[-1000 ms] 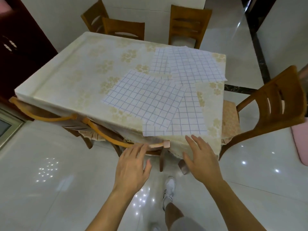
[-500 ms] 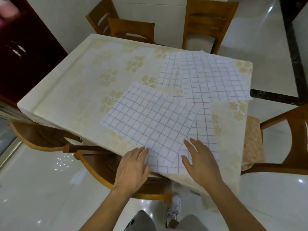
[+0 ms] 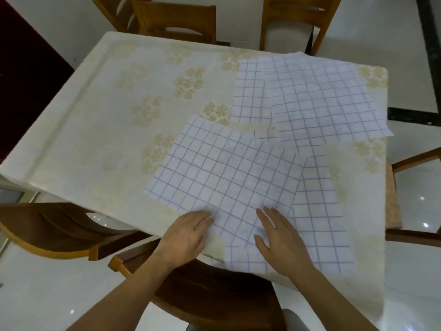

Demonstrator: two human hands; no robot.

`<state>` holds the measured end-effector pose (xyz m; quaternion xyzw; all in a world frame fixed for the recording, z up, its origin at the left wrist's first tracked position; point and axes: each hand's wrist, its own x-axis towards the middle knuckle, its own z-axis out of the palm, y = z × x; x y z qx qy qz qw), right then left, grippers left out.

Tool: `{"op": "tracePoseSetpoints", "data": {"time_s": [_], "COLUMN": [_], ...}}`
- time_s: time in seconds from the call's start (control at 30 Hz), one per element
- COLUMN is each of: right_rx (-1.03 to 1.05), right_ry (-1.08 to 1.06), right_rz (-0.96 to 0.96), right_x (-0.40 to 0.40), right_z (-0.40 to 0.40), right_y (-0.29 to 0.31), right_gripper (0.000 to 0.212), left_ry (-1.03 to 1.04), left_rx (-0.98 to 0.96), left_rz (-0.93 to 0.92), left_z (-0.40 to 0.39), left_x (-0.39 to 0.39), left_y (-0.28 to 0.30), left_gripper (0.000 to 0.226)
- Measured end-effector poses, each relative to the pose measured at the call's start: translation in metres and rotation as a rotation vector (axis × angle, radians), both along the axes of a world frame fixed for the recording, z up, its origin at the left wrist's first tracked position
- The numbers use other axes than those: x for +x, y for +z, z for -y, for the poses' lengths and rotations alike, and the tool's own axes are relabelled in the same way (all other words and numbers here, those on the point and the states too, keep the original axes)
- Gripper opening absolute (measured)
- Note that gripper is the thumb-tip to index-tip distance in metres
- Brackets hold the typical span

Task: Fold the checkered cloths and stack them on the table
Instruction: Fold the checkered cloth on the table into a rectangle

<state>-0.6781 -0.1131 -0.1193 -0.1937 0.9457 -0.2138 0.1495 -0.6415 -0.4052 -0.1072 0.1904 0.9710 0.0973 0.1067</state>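
Two bare hands lie flat, fingers straight and released, at the near edge of the tabletop [image 3: 100, 130]; neither grip grasps anything. The left hand [image 3: 185, 237] rests at the near left edge of the nearest checkered cloth [image 3: 226, 173], fingertips touching the fabric. The right hand [image 3: 280, 242] presses down where that cloth overlaps a second checkered cloth [image 3: 319, 225], which lies beneath it and reaches the tabletop's near edge.

Four checkered cloths can be counted, all white with a thin blue grid, all spread unfolded on the right half of the tabletop. The third checkered cloth [image 3: 322, 96] lies toward the far right corner, its right corner hanging just past the tabletop's right edge. The fourth checkered cloth [image 3: 250, 91] lies partly under the third's left side. A small patch of grid shows between the near and far cloths; which cloth it belongs to cannot be told.

A cream floral cover drapes the tabletop. Six wooden chairs [image 3: 176, 17] stand around it, two of them tucked in at the near edge, below the arms.
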Motion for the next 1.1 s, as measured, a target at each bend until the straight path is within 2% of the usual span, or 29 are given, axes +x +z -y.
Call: {"op": "tracePoseSetpoints", "data": {"time_s": [0.17, 0.27, 0.47, 0.7, 1.0, 1.1], "right_rx": [-0.003, 0.054, 0.136, 0.207, 0.171, 0.149], "right_ry": [0.105, 0.169, 0.191, 0.266, 0.259, 0.228], "right_rz": [-0.041, -0.113, -0.246, -0.258, -0.371, -0.393], "right_x": [0.006, 0.005, 0.000, 0.007, 0.009, 0.009], "right_z": [0.033, 0.057, 0.099, 0.108, 0.107, 0.108], "right_y": [-0.029, -0.046, -0.069, -0.081, -0.088, -0.087], "right_gripper": [0.064, 0.061, 0.056, 0.072, 0.052, 0.050], "left_ry": [-0.244, -0.345, -0.412, -0.485, -0.484, -0.462], "left_rx": [-0.157, -0.173, -0.224, -0.200, -0.156, -0.070], "left_rz": [0.021, 0.043, 0.057, -0.019, -0.115, -0.100], "left_z": [0.051, 0.070, 0.089, 0.097, 0.099, 0.100], "left_x": [-0.033, -0.050, -0.078, -0.080, -0.074, -0.077], "left_y": [-0.018, -0.029, -0.053, -0.068, -0.076, -0.076], "left_gripper": [0.062, 0.065, 0.071, 0.066, 0.059, 0.058]}}
